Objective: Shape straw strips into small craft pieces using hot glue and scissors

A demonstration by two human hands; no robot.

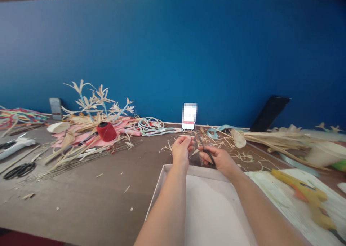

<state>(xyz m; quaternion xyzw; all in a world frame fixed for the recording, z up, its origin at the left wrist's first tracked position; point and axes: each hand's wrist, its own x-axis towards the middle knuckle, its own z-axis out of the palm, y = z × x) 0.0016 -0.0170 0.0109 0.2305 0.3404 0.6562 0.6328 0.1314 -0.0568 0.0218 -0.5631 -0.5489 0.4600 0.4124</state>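
Observation:
My right hand (219, 160) is wrapped round a pair of dark scissors (208, 153), whose blades point up and away toward the upright phone. Beside it, my left hand (182, 150) is pinched closed near the scissor blades. What its fingertips hold is too small and blurred to name. Both hands are above the far edge of a shallow white box (213, 202), with my forearms crossing over it. Pale trimmed scraps (213, 142) lie scattered on the table beyond and to the right of the hands.
Standing flowers of pale strips (93, 100) rise at the left, behind a red thread spool (107, 131). Black-handled scissors (20, 170) lie further left. A yellow glue gun (305, 192) rests at the right. A lit phone (188, 116) leans against the blue partition (173, 51).

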